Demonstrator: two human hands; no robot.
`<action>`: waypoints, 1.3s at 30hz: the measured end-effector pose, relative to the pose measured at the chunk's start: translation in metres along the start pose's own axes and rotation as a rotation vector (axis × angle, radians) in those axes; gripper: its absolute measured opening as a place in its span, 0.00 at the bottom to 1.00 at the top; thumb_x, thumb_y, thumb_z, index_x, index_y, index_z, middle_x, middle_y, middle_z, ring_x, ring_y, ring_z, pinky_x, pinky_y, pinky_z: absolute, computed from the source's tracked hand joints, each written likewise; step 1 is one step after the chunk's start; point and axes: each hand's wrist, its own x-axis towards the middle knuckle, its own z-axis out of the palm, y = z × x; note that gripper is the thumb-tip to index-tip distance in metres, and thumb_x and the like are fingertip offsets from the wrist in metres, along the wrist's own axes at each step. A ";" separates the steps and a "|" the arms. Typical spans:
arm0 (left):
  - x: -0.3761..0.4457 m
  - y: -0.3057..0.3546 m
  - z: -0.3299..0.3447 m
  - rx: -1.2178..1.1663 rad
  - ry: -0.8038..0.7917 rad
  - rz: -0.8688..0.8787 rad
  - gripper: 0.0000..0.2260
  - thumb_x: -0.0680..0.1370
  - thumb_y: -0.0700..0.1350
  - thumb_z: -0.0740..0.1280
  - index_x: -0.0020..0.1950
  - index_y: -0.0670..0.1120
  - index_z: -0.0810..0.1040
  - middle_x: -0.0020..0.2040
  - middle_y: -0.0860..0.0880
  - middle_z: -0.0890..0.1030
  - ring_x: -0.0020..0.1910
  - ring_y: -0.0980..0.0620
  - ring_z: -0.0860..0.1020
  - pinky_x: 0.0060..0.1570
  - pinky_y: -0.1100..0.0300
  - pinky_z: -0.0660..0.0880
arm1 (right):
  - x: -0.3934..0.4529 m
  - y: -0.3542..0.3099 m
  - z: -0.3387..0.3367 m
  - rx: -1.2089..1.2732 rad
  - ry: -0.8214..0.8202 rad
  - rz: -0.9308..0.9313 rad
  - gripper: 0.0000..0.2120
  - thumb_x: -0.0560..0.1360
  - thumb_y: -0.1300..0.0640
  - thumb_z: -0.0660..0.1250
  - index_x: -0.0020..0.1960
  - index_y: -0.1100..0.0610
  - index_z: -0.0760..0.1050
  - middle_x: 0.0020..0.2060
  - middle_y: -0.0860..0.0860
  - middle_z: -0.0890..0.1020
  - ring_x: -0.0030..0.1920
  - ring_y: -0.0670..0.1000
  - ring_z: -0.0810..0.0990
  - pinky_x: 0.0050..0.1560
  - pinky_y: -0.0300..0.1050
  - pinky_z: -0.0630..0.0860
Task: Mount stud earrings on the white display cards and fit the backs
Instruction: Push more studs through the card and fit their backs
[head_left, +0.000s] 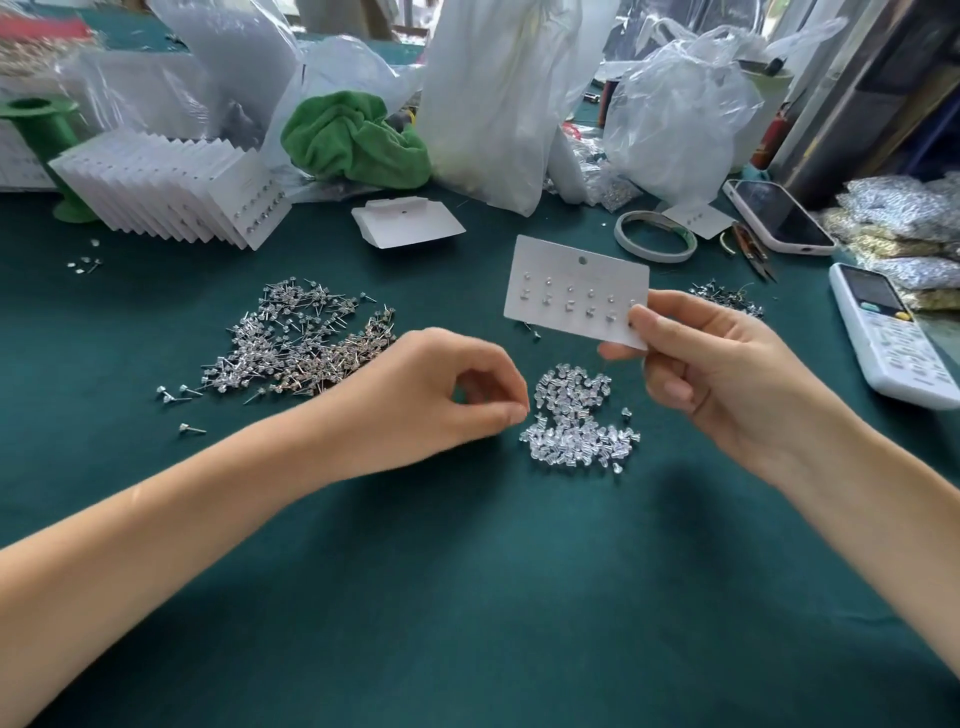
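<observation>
Head cam: right hand (727, 374) is pinching the white display card (574, 288) by its lower right corner, held up off the green surface (467, 597), with two rows of studs already through it. Left hand (441, 400) has fingertips pinched together right at the edge of the clear backs pile (579, 421), can't tell if it's actually got one. Those backs are tiny and slippery, so one could easily pop out of the pinch, and a corner-only grip means the card may flex when a back gets pushed on.
</observation>
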 end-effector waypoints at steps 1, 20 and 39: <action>-0.001 0.000 0.000 0.061 -0.021 0.031 0.02 0.73 0.42 0.72 0.42 0.49 0.82 0.35 0.57 0.81 0.32 0.61 0.75 0.36 0.72 0.69 | 0.000 0.000 0.000 0.013 0.000 0.002 0.12 0.69 0.56 0.66 0.51 0.57 0.79 0.34 0.53 0.85 0.19 0.43 0.64 0.22 0.30 0.61; 0.003 -0.006 -0.002 -0.040 0.034 0.013 0.05 0.71 0.37 0.72 0.41 0.47 0.81 0.36 0.55 0.83 0.33 0.61 0.77 0.37 0.70 0.71 | 0.001 0.004 0.000 0.087 -0.036 0.016 0.14 0.69 0.56 0.67 0.53 0.58 0.78 0.35 0.54 0.85 0.19 0.42 0.66 0.23 0.30 0.66; 0.008 -0.008 -0.038 -0.308 0.177 -0.255 0.02 0.71 0.41 0.74 0.42 0.45 0.83 0.36 0.49 0.84 0.33 0.61 0.77 0.31 0.71 0.71 | -0.025 0.020 0.016 -1.137 -0.270 -1.232 0.14 0.80 0.66 0.58 0.54 0.59 0.82 0.43 0.55 0.85 0.35 0.54 0.82 0.37 0.37 0.73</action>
